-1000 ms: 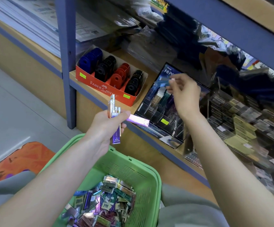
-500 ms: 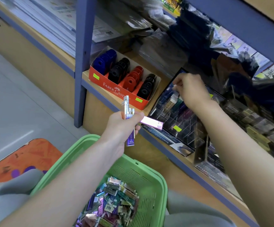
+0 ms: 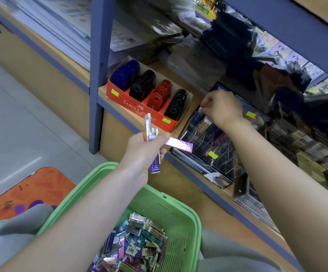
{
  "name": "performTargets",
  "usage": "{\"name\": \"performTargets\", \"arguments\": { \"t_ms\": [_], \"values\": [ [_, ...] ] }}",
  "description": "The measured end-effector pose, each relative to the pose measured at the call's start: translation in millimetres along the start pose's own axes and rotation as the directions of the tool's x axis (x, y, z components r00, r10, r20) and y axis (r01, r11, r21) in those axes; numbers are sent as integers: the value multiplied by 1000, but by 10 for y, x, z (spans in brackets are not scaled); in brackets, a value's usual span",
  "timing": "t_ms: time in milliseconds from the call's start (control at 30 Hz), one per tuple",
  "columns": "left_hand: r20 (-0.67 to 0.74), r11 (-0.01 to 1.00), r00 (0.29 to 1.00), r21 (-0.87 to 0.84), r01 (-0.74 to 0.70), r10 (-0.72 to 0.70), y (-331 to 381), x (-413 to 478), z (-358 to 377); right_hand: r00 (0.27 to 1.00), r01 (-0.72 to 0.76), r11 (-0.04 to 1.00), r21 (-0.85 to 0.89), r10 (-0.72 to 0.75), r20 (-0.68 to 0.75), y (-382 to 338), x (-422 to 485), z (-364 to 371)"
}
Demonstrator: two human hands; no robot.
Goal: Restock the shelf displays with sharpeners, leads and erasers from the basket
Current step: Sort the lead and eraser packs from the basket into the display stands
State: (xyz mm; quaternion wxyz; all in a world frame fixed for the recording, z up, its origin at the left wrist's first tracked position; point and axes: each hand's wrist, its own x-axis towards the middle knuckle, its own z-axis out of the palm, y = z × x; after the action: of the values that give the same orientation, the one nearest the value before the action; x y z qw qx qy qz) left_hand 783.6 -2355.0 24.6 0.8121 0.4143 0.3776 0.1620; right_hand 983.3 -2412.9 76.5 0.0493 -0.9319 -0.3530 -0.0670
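gripping lead packs (image 3: 179, 143) in left hand (image 3: 145, 148); right hand (image 3: 223, 108) fingers pinch a pack (image 3: 200, 109) over display (image 3: 218, 147).

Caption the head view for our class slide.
Restocking: left hand grips lead packs, right hand reaches into the shelf display, green basket below.

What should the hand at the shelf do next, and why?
The right hand pinches a small pack at the top of the clear display rack, and the left hand holds more packs. So it should probably push the small pack down into a slot and let go.
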Motion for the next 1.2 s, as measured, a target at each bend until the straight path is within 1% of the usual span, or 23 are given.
{"name": "performTargets", "arguments": {
  "t_ms": [67, 133, 200, 267, 333, 400, 500, 567, 667, 767, 833, 900, 1000, 1067, 1100, 1200],
  "values": [
    [-9, 1000, 1000, -5, 3, -3, -7, 10, 11, 999, 40, 999, -28, -40, -15, 7, -44, 10],
    [-16, 1000, 1000, -16, 7, -8, -17, 11, 19, 994, 74, 997, -30, -76, -82, -4, -127, 12],
    [-19, 999, 1000, -31, 12, -13, -36, 11, 17, 980, 118, 989, 90, -101, -171, -60, -287, -20],
    [-28, 999, 1000, -43, 14, -15, -62, 17, 10, 977, 165, 962, 219, -129, -170, -146, -536, -65],
    [-37, 999, 999, -48, 10, -12, -72, 27, 13, 974, 219, 947, 233, -199, -103, -230, -803, -93],
    [-40, 999, 999, -35, 0, -1, -70, 38, 24, 972, 230, 932, 282, -237, -9, -274, -986, -76],
    [-24, 1000, 999, 1, -23, 23, -70, 29, 25, 964, 145, 862, 485, -233, 125, -304, -1132, -16],
    [9, 996, 998, 65, -60, 60, -80, 11, 24, 955, 90, 816, 570, -233, 182, -318, -1208, 6],
    [81, 980, 993, 170, -99, 86, -95, -21, 25, 940, 26, 789, 614, -228, 253, -315, -1285, 8],
    [139, 970, 989, 228, -84, 53, -121, -62, 58, 927, 5, 811, 585, -223, 302, -223, -1349, -20],
    [164, 962, 986, 261, -76, 33, -140, -72, 73, 943, -23, 820, 572, -171, 284, -112, -1381, -38],
    [178, 960, 984, 272, -68, 19, -149, -77, 84, 967, -85, 792, 605, -80, 241, 28, -1386, -77],
    [199, 963, 980, 263, -60, 6, -154, -83, 103, 991, -129, 749, 649, 86, 99, 259, -1294, -187],
    [217, 961, 976, 270, -53, -7, -158, -83, 115, 980, -138, 728, 672, 197, -12, 443, -1155, -219],
    [226, 959, 974, 281, -48, -18, -163, -83, 121, 969, -145, 734, 663, 242, -55, 540, -1073, -206],
    [238, 955, 970, 297, -16, -58, -180, -86, 142, 945, -168, 799, 578, 298, -137, 790, -860, -81]
  ]
}}
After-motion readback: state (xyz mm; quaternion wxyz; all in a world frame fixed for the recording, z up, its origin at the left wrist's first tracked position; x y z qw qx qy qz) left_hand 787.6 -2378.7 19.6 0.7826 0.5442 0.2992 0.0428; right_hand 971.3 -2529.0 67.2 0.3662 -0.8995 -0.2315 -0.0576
